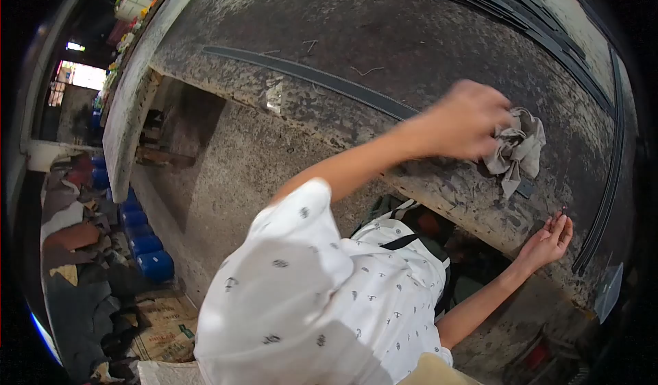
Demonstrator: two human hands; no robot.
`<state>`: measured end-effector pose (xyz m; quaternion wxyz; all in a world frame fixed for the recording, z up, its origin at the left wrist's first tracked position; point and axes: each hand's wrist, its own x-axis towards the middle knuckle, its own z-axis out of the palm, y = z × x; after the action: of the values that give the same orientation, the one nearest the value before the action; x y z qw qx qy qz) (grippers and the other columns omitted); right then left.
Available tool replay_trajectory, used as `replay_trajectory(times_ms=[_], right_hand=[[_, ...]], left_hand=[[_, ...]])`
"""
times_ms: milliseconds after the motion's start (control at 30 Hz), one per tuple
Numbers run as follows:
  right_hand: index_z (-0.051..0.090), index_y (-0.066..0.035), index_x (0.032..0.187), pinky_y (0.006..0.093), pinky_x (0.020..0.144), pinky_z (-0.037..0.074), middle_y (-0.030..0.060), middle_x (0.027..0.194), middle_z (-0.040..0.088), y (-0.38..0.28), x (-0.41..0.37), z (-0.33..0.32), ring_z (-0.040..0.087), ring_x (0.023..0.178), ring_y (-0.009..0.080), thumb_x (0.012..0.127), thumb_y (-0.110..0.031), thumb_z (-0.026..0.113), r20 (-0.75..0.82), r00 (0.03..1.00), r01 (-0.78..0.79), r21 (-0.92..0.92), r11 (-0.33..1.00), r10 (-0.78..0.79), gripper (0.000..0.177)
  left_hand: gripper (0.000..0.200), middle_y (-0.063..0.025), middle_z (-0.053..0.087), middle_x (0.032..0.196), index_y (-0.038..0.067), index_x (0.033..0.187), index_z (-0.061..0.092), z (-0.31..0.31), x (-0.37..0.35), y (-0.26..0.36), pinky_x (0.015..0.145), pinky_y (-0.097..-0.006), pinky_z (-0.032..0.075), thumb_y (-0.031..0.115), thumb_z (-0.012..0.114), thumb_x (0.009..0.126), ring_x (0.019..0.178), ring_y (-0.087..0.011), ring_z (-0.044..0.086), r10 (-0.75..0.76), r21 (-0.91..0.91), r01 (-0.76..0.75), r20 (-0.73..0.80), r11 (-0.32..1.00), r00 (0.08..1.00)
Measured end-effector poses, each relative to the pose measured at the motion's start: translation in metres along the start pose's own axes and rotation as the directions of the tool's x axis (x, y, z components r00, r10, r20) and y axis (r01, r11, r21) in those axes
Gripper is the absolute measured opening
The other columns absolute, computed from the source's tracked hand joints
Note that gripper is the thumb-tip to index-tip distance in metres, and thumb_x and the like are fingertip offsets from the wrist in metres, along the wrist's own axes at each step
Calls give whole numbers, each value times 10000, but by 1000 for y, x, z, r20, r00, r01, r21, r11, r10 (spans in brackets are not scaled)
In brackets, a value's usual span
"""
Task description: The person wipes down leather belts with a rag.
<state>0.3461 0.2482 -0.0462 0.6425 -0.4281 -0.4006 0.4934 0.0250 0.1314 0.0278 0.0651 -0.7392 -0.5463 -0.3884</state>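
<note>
left fingers [499,114]: curled shut, and a grey rag [515,148] is gripped in them. the rag is crumpled and pressed on a dirty, speckled slab [384,49], near its front edge; loose folds hang out past the knuckles. the left hand [469,121] is blurred, and the bare forearm is stretched across the slab edge from a white patterned sleeve [295,248].

right fingers [561,226]: held straight and close together, nothing gripped. they are laid against the lower edge of the slab, below the rag and well apart from it. the right hand [546,243] is seen palm up, with the arm reaching in from under the slab.

a small dark piece [526,189] is noted just under the rag. a thin black strip [308,75] is laid along the slab behind the left hand; more strips [603,200] are curved round its far end, near the right fingertips. whether they are touched cannot be told.

further out: blue containers [147,248] are lined up on the floor, with printed sacks [164,323] beside them.
</note>
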Motion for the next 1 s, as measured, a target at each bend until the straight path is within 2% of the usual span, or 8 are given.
replay_trajectory(times_ms=[67, 133, 200, 333, 433, 533, 800, 1000], right_hand=[[611, 0, 1128, 277, 767, 535, 110, 1072, 669, 2, 0, -4, 649, 944, 155, 1003, -102, 643, 47, 999, 7, 51, 999, -9, 164], [602, 6, 1145, 288, 778, 541, 116, 1093, 667, 12, 6, -6, 652, 958, 167, 999, -96, 641, 62, 998, -27, 66, 997, 23, 183], [582, 7, 1199, 301, 793, 543, 120, 1125, 668, 3, -1, -3, 649, 963, 173, 983, -81, 642, 70, 997, -43, 97, 994, 36, 240], [658, -58, 1041, 245, 658, 481, -8, 861, 631, -33, -28, 28, 580, 743, 83, 947, -118, 703, -20, 999, -45, -35, 998, 44, 120], [642, -32, 1028, 244, 634, 471, 23, 886, 654, -35, -38, 12, 581, 726, 82, 941, -84, 712, 84, 995, 54, 95, 994, -62, 123], [635, -23, 1035, 242, 639, 484, 35, 889, 662, -39, -48, -3, 601, 729, 86, 943, -65, 705, -1, 998, 67, 103, 992, -67, 123], [666, -48, 1064, 229, 684, 516, 21, 944, 663, -68, -63, -16, 603, 782, 80, 962, -83, 694, -136, 977, 138, -174, 975, -163, 112], [648, 3, 1112, 263, 765, 586, 109, 1041, 700, -37, -45, 1, 699, 924, 156, 980, -48, 657, 200, 975, 94, 10, 996, -94, 142]], left_hand=[[539, -158, 581, 1344, 79, 1275, 646, -71, -55, -20, 1087, -472, 383, 313, 773, 807, 1297, -352, 502, -291, 198, 275, 59, 941, 955], [594, -153, 562, 1388, 74, 1326, 626, -130, -117, -42, 1113, -472, 368, 352, 774, 823, 1310, -353, 499, -430, 426, 329, 164, 843, 888], [543, -112, 548, 1441, 113, 1323, 646, -167, -150, -38, 1111, -462, 373, 311, 773, 833, 1333, -331, 490, -566, 402, 464, 181, 789, 805], [380, -150, 622, 1302, 63, 1214, 690, -164, -178, -61, 1031, -432, 443, 123, 763, 845, 1237, -343, 553, -546, 432, 447, 136, 784, 827], [337, -179, 544, 1303, 1, 1257, 613, -157, -170, -63, 1020, -429, 436, 66, 672, 931, 1216, -356, 524, -550, 407, 437, 217, 802, 807], [330, -199, 512, 1292, -23, 1273, 577, -129, -150, -45, 1029, -430, 428, 52, 634, 957, 1203, -363, 511, -511, 361, 391, 346, 847, 787], [381, -174, 613, 1172, 11, 1160, 671, 13, -51, 51, 966, -477, 423, 232, 756, 862, 1128, -355, 552, -193, 203, 147, 232, 968, 953], [479, -179, 603, 1229, 6, 1228, 610, 7, -68, 50, 1051, -499, 399, 286, 740, 862, 1199, -347, 549, -162, 100, 150, 115, 984, 980]])
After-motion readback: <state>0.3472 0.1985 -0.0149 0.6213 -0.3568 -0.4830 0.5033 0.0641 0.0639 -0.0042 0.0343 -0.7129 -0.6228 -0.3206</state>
